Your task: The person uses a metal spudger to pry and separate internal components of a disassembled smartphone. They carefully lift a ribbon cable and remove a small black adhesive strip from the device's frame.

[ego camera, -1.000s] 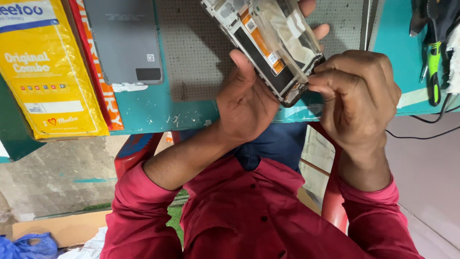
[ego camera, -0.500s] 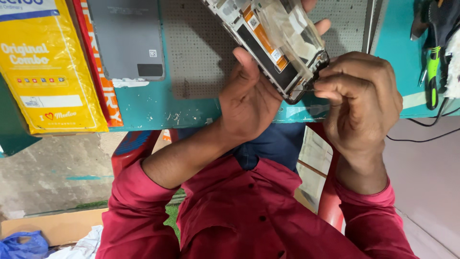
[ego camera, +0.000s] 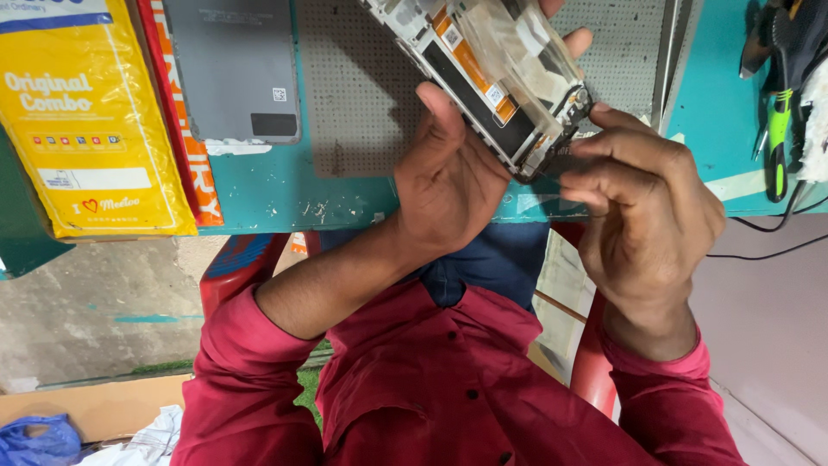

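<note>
Now both hands (ego camera: 552, 181) have tilted the opened phone (ego camera: 487, 73) slightly steeper.

A teal desk (ego camera: 285, 194) is running across the upper part of the view, its paint showing scuffs and chips near the edge. A grey perforated mat (ego camera: 362, 86) is lying on it around twelve o'clock. Below the desk edge, at about eight o'clock, a rough grey concrete floor (ego camera: 86, 319) is showing, with a thin strip of green along it. A red plastic chair (ego camera: 237, 272) is peeking out beneath the desk, near the middle. At seven o'clock, a brown cardboard sheet (ego camera: 95, 406) is lying on the ground. At four o'clock a pale, pinkish-grey surface (ego camera: 768, 345) is spreading out. Soft, even light is falling over everything.
</note>
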